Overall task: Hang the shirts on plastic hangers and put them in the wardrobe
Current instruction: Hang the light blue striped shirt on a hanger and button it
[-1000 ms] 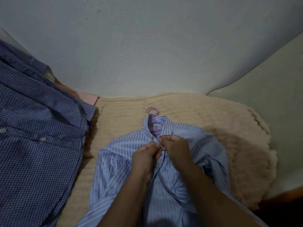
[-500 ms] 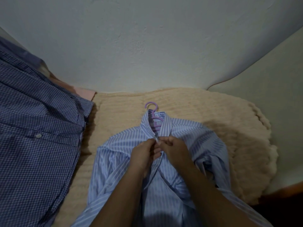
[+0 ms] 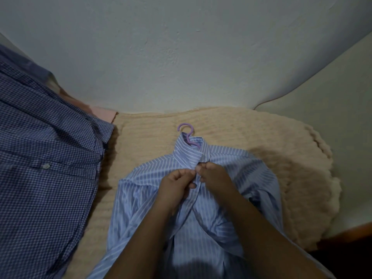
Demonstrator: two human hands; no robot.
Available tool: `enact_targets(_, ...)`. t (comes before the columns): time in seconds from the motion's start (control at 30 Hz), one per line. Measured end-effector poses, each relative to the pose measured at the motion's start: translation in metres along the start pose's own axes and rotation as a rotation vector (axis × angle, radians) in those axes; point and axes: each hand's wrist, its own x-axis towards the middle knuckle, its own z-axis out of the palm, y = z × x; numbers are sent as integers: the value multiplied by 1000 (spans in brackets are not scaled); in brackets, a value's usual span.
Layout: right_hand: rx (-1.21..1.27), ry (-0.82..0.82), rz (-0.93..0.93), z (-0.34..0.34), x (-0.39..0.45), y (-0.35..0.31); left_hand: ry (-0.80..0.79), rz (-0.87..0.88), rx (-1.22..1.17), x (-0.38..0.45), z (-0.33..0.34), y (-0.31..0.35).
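Note:
A light blue striped shirt [image 3: 141,190] lies front up on a cream blanket [image 3: 153,129]. A purple plastic hanger [image 3: 186,133] is inside it, with only its hook and neck showing above the collar. My left hand [image 3: 177,187] and my right hand [image 3: 213,174] meet just below the collar. Each pinches one edge of the shirt's front placket, fingertips close together. Whatever lies between the fingertips is too small to tell.
A dark blue checked shirt [image 3: 44,158] with white buttons covers the left side. A pink cloth [image 3: 104,114] peeks out behind it. A pale wall [image 3: 181,57] rises behind the blanket. A light surface [image 3: 332,148] lies at the right, with a dark wooden edge [image 3: 352,228] below it.
The view has shifted slightly, so the shirt and hanger sit a little higher in the frame. Both hands stay pinched at the same spot under the collar.

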Motion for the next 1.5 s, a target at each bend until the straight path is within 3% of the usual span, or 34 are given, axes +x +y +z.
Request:
enact_targets(0.1,107,-36,27,-1,-2,-5,-27,-9,-82,2,0,1)
enact_targets(0.23,-31,109,-116,0,-5,1,-43,-54,-146,1,-2,-1)
enact_targets(0.33,-79,192,-130,-2,-17,18,51,-2,84,-15,-10,-9)
enact_targets(0.5,-40,201,-37,9,-65,61,144,148,762,-54,-13,-22)
enact_targets(0.57,-3,160,27,16,-79,72,185,208,844,-60,-12,-22)
enact_targets(0.73,249,87,141,19,-78,56,226,205,750,-58,-13,-23)
enact_targets(1.2,-241,81,42,22,-32,31,178,62,423,-41,-18,-21)
enact_targets(1.37,-23,10,192,10,-32,21,186,31,307,-43,-14,-25)
enact_targets(1.5,141,8,204,2,-36,25,163,66,282,-47,-6,-24)
